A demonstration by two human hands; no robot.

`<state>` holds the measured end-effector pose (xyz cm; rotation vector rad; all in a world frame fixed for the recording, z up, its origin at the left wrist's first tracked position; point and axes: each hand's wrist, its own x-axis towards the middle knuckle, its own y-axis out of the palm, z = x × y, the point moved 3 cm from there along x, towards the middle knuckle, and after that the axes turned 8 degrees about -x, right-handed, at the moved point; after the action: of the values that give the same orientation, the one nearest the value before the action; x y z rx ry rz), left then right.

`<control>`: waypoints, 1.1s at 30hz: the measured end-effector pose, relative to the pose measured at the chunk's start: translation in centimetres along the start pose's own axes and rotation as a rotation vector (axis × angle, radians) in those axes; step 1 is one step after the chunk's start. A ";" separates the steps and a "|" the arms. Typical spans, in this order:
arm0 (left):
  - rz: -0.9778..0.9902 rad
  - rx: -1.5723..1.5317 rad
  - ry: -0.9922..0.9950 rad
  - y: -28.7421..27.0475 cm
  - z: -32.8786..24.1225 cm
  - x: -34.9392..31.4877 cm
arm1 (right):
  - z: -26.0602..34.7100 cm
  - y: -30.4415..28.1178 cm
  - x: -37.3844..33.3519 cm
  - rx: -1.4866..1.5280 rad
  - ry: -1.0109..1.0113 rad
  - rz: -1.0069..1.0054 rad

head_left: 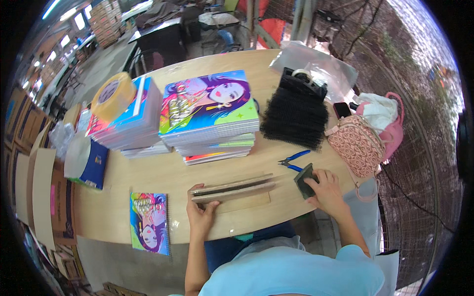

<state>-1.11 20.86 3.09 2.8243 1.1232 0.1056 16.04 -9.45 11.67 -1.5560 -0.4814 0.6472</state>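
My left hand (201,209) is wrapped around the left end of a long, narrow pair of tan strips with a dark gap between them (237,188); they may be board or stacked sheets, slightly blurred. In my right hand (327,193) is a dark grey-green block (305,180), gripped at its right side near the table's front edge. Just beyond that block lie blue-handled cutting pliers (296,161). A colourful spiral-bound book (149,222) rests at the front left, left of my left hand. A flat tan piece (252,202) shows under the strips.
Stacks of the same colourful books (207,106) stand at the back, one topped by a tape roll (114,96). Black wire combs (296,111), clear plastic (316,61), a phone (341,109) and a patterned pink bag (356,145) lie right. A blue-white box (89,160) sits left.
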 end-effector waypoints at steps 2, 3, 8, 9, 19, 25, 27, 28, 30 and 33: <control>-0.027 -0.051 -0.024 0.2 -0.4 -0.1 | 2.6 -0.4 1.1 0.037 -0.057 -0.271; -0.026 0.146 0.093 0.4 -0.6 0.2 | 3.0 1.3 1.7 -0.027 -0.067 -0.249; -0.124 0.523 0.334 -1.0 -2.8 -0.9 | -0.2 8.1 5.7 -0.252 -0.097 -0.222; -0.142 0.625 0.342 -2.5 -3.6 -2.1 | -0.8 7.5 5.6 -0.204 -0.074 -0.203; -0.284 1.339 0.004 -12.0 -2.0 -5.1 | 8.6 5.1 7.1 1.034 -0.315 -0.477; -1.055 0.909 0.218 -21.5 -1.7 -10.3 | 8.5 8.5 9.2 1.352 -0.182 -0.272; -1.273 0.530 0.007 -23.9 1.4 -12.5 | 7.9 10.5 10.2 1.354 -0.177 -0.317; -1.152 0.204 -0.131 -23.5 2.3 -12.5 | 7.6 11.4 10.3 1.357 -0.164 -0.336; -1.013 -0.186 -0.201 -22.0 3.4 -12.2 | 7.8 11.2 10.3 1.457 -0.179 -0.262; -1.046 -0.048 -0.050 -21.0 3.0 -11.7 | 7.8 11.3 10.1 1.505 -0.189 -0.322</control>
<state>-23.55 27.76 -2.69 1.8377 2.3202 -0.0266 17.67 1.94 -0.86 0.0051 -0.2273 0.6342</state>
